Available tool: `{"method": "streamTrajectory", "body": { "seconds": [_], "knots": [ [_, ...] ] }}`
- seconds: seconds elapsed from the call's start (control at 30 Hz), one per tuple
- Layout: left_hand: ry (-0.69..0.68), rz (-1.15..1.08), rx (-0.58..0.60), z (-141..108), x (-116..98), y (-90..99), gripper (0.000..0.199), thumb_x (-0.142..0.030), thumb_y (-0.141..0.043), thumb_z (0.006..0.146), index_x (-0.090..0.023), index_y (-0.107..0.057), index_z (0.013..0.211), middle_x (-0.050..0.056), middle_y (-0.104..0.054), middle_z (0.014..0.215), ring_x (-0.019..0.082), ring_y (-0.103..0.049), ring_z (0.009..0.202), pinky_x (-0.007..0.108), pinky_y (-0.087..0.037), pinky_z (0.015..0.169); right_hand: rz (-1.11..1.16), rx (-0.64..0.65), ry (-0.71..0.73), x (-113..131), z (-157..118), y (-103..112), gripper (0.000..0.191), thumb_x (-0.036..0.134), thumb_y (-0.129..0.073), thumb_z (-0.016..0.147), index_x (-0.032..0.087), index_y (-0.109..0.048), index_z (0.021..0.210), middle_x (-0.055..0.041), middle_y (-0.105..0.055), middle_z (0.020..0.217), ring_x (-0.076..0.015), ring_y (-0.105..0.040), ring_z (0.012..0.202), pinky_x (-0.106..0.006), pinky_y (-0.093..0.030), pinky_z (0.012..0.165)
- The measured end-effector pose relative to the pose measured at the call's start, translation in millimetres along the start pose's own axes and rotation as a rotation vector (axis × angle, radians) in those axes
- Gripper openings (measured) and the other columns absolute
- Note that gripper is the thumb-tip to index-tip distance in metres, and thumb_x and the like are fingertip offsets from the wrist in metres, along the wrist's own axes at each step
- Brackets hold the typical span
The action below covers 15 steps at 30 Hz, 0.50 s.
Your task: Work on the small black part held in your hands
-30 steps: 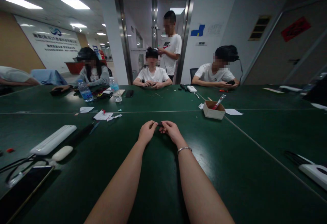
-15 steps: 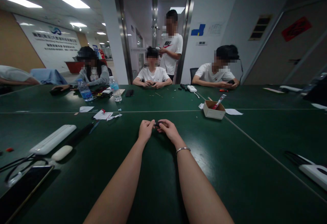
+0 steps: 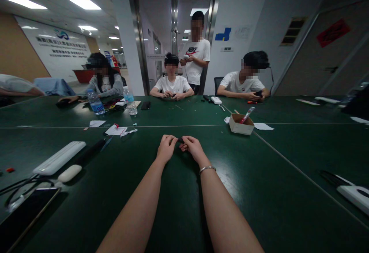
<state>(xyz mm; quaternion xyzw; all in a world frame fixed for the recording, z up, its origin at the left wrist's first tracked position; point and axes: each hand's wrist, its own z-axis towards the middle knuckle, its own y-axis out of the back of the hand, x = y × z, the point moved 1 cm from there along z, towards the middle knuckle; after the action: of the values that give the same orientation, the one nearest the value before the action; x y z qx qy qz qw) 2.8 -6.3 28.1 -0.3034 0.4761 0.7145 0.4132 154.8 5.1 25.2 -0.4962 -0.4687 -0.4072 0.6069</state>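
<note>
Between my fingertips is a small black object [image 3: 180, 140], too small and dark for me to name its kind. My left hand [image 3: 167, 148] pinches its left end, thumb against fingers. From the other side my right hand [image 3: 192, 148] grips it, with the lower fingers curled underneath. Both hands are just above the green tabletop [image 3: 181, 191], and the fingers cover much of the object. A metal bracelet [image 3: 207, 169] circles my right wrist.
A phone [image 3: 29, 210], a white power bank [image 3: 60, 157] and a white oval case [image 3: 70, 173] lie at left. Paper scraps [image 3: 117, 130] and a small cardboard box [image 3: 241, 128] are beyond my hands. Water bottles [image 3: 130, 101] stand farther back, near seated people.
My left fingers have shifted slightly on the black object, and both hands have turned a little. Behind the table, the standing person has moved slightly right.
</note>
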Motion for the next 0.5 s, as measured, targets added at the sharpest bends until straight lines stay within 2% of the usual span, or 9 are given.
{"method": "streamTrajectory", "body": {
  "seconds": [0.07,0.13,0.2,0.27,0.33,0.4,0.5],
  "knots": [
    [-0.067,-0.056,0.019,-1.2,-3.5,-0.2,0.017,-0.032,-0.052,0.084,-0.023,-0.064,0.092,0.005,-0.055,0.100,0.018,-0.056,0.098,0.031,-0.045,0.088,0.002,-0.013,0.003,-0.4,0.3,0.8,0.039,0.050,-0.071,0.068,0.015,-0.063,0.081,-0.0038,-0.065,0.056,-0.0120,-0.058,0.046,-0.024,-0.046,0.047],
    [-0.088,-0.138,0.034,-1.4,-6.4,-0.1,0.019,-0.026,-0.055,0.082,-0.023,-0.061,0.100,0.006,-0.056,0.105,0.017,-0.056,0.101,0.030,-0.046,0.087,0.007,-0.020,0.009,-0.7,0.5,1.2,0.038,0.050,-0.070,0.069,0.015,-0.063,0.081,-0.0040,-0.065,0.057,-0.0122,-0.058,0.046,-0.024,-0.046,0.047],
    [-0.011,-0.227,0.045,-0.2,-7.2,-0.1,0.025,-0.029,-0.056,0.081,-0.021,-0.059,0.105,0.007,-0.059,0.105,0.017,-0.058,0.095,0.029,-0.047,0.081,0.013,-0.020,0.011,-0.7,0.3,1.2,0.038,0.050,-0.070,0.069,0.015,-0.063,0.082,-0.0041,-0.065,0.057,-0.0124,-0.058,0.047,-0.024,-0.046,0.047],
    [0.112,-0.299,0.055,1.4,-6.0,-0.4,0.029,-0.036,-0.052,0.084,-0.018,-0.057,0.106,0.007,-0.062,0.096,0.016,-0.059,0.081,0.028,-0.048,0.070,0.010,-0.009,0.006,-0.2,-0.2,0.7,0.039,0.050,-0.071,0.068,0.015,-0.063,0.083,-0.0040,-0.065,0.057,-0.0123,-0.058,0.047,-0.024,-0.046,0.047],
    [0.167,-0.340,0.069,2.6,-4.6,-0.7,0.032,-0.040,-0.048,0.085,-0.016,-0.056,0.105,0.006,-0.063,0.085,0.014,-0.058,0.071,0.026,-0.047,0.063,0.000,0.009,-0.001,0.7,-1.0,0.0,0.040,0.050,-0.072,0.068,0.014,-0.063,0.083,-0.0038,-0.065,0.057,-0.0119,-0.058,0.047,-0.023,-0.045,0.048],
    [0.125,-0.335,0.063,2.9,-4.4,-0.2,0.030,-0.036,-0.052,0.083,-0.016,-0.057,0.106,0.005,-0.062,0.085,0.014,-0.058,0.074,0.026,-0.047,0.066,-0.002,0.020,-0.003,1.6,-1.7,-0.5,0.039,0.049,-0.072,0.067,0.014,-0.063,0.083,-0.0033,-0.065,0.057,-0.0113,-0.058,0.048,-0.023,-0.045,0.048],
    [0.076,-0.304,0.029,1.9,-6.3,1.6,0.031,-0.030,-0.058,0.078,-0.019,-0.058,0.107,0.006,-0.062,0.099,0.016,-0.059,0.087,0.027,-0.047,0.075,0.010,0.010,-0.001,2.3,-2.2,-0.6,0.039,0.049,-0.072,0.067,0.014,-0.063,0.083,-0.0030,-0.065,0.057,-0.0112,-0.058,0.048,-0.023,-0.045,0.049]
  ]
}}
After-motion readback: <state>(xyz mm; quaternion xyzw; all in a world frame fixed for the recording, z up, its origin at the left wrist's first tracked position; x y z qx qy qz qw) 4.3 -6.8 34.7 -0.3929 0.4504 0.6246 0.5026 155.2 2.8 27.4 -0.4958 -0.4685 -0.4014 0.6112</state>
